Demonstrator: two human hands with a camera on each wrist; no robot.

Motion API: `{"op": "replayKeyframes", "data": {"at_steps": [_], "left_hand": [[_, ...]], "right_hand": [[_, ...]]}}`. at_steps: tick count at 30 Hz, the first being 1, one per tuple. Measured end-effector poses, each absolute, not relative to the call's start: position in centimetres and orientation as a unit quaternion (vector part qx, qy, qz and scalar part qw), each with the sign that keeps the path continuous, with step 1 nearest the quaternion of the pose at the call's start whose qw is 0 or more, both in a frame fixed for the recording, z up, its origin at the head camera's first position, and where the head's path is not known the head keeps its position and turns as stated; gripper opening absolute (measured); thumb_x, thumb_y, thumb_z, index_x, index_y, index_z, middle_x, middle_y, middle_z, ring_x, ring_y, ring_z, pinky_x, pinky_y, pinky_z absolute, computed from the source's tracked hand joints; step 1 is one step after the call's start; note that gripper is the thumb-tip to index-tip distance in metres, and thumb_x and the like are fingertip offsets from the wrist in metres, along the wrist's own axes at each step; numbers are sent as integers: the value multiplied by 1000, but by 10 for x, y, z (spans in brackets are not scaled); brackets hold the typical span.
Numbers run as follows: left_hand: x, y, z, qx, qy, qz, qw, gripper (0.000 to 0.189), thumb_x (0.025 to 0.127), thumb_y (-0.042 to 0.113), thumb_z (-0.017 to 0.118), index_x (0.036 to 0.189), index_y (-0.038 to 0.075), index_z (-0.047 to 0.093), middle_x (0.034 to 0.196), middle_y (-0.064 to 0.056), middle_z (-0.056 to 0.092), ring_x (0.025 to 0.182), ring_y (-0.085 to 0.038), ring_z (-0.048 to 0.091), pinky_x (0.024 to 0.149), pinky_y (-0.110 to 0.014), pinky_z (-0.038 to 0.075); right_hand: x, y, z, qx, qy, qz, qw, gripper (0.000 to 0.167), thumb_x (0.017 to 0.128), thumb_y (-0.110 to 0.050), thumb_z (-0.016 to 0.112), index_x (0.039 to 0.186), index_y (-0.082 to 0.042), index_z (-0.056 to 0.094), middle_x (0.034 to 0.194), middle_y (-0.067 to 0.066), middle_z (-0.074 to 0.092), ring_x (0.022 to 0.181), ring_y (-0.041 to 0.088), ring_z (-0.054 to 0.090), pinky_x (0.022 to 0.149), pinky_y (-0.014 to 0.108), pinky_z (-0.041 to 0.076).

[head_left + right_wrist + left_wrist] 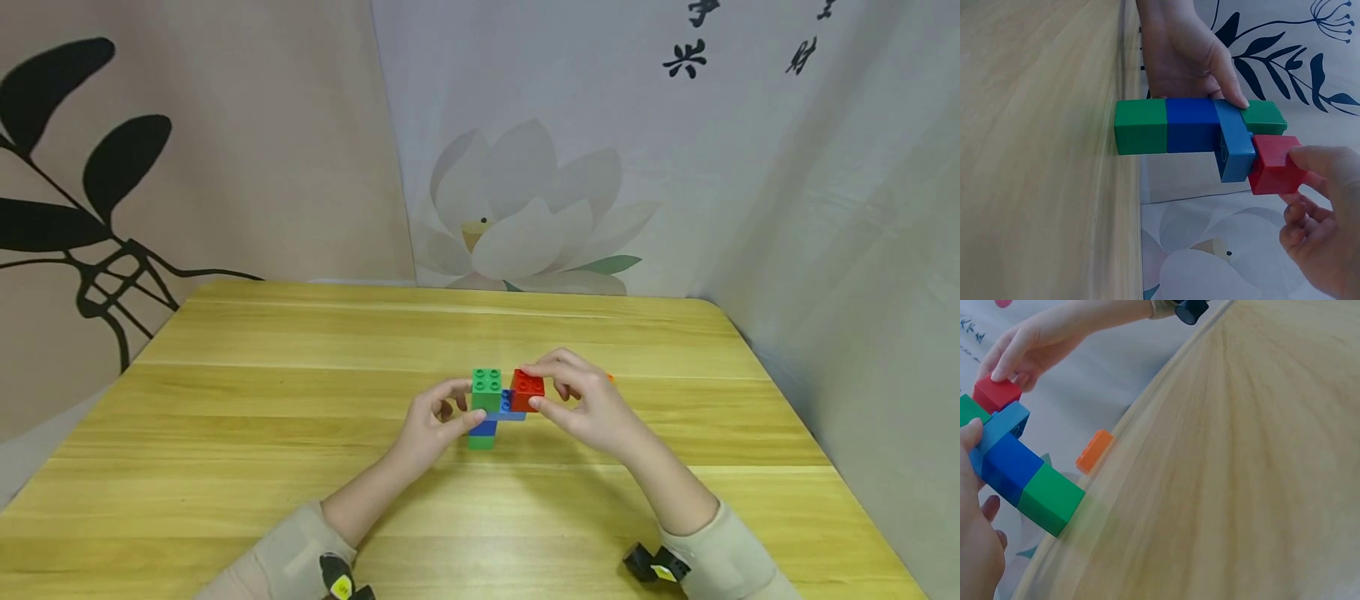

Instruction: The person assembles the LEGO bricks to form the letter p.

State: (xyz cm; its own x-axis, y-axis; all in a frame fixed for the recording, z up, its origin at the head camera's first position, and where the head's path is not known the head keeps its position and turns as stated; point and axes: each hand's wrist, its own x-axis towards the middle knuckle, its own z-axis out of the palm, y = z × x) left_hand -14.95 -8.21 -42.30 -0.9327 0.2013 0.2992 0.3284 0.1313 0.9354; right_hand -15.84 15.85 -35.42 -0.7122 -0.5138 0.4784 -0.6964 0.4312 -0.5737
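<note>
A tower of toy building bricks stands on the wooden table, with a green brick (pixel 1141 128) at its foot and a dark blue brick (pixel 1191 125) above that. Across the top lies a longer light blue brick (pixel 1235 156), sticking out to the right. Another green brick (pixel 486 390) sits on its left end, and my left hand (pixel 429 427) pinches there between thumb and fingers. My right hand (pixel 592 410) pinches a red brick (pixel 528 390) by its sides. The red brick is at the light blue brick's right end, looking slightly tilted in the right wrist view.
An orange brick (pixel 1094 451) lies on the table (pixel 300 333) beyond the tower, mostly hidden behind my right hand in the head view. Printed cloth (pixel 300 142) hangs behind the table's far edge and along the right side.
</note>
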Motion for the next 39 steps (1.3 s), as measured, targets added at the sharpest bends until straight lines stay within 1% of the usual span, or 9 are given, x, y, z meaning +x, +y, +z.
{"op": "replayKeyframes", "data": {"at_steps": [6,11,17,23,26,29,33,36,39], "left_hand": [[-150,-82,-424,-167,-756,-631,45,31,86,8,72,115,3,65,88,-5,57,70,-21,42,62,-27,34],[-151,-81,-424,-163,-757,-631,40,32,85,3,71,115,-1,64,88,-8,56,69,-25,41,61,-28,33],[-152,-81,-426,-162,-751,-639,39,32,85,9,73,116,5,66,89,-5,56,68,-21,41,61,-27,34],[-151,-82,-426,-167,-746,-643,45,33,85,11,74,116,6,66,88,-6,56,67,-21,41,60,-26,34],[-151,-82,-426,-165,-749,-641,44,33,85,10,74,116,5,66,88,-6,56,67,-21,40,60,-26,33],[-150,-82,-423,-168,-753,-635,46,32,85,6,72,116,2,65,89,-6,57,71,-23,42,61,-26,33],[-141,-81,-405,-176,-754,-631,49,29,85,2,71,113,-2,65,87,-6,57,76,-24,44,63,-28,34],[-136,-81,-394,-181,-751,-633,47,28,84,1,71,112,-4,65,86,-5,57,75,-24,44,63,-27,34],[-136,-81,-393,-178,-748,-638,42,29,85,1,71,112,-4,65,87,-6,56,74,-24,43,63,-26,34]], "right_hand": [[-159,161,-354,365,-834,395,125,35,83,-6,75,116,-10,69,102,-7,60,65,12,40,51,25,33],[-160,163,-354,376,-832,389,124,36,81,-5,76,116,-10,69,102,-6,60,64,11,39,52,25,33],[-160,163,-353,381,-834,380,120,36,81,-6,76,116,-9,68,102,-6,59,64,10,39,53,24,34],[-159,161,-352,373,-840,378,111,36,82,-7,76,117,-9,68,101,-7,57,63,11,38,53,25,35],[-159,161,-354,377,-839,376,115,36,82,-7,76,117,-8,68,101,-7,57,62,10,37,52,26,35],[-160,162,-358,385,-832,379,124,37,81,-5,76,116,-7,68,100,-6,57,61,10,37,52,26,35],[-161,163,-362,392,-825,383,139,37,79,-2,77,115,-6,68,100,-5,58,61,10,38,52,24,35],[-160,162,-361,390,-825,383,145,37,79,-3,77,115,-7,69,101,-6,59,62,9,39,52,23,35],[-160,161,-360,387,-827,380,146,36,80,-4,77,115,-8,69,102,-6,59,64,9,40,51,23,35]]}}
